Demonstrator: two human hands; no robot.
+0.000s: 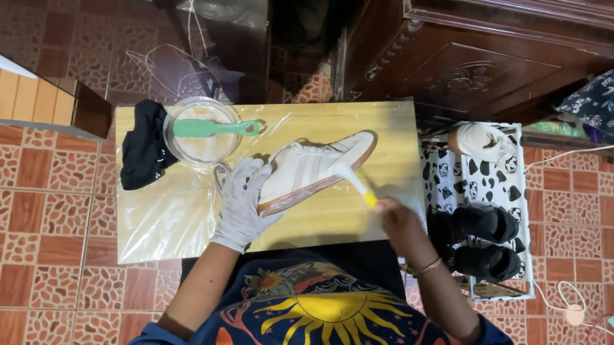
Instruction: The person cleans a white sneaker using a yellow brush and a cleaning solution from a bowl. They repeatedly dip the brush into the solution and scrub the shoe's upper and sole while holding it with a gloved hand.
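Here, one sneaker (315, 167), one toothbrush (357, 185), two hands.

**Light and picture quality**

Even, moderate indoor light. Soft glare on the plastic sheet (183, 212) covering the desk (397, 149). Dark wooden cabinet (496, 55) and upper centre sit in deep shadow. Wide-angle bending at edges. The brush (357, 185) shows slight motion blur.
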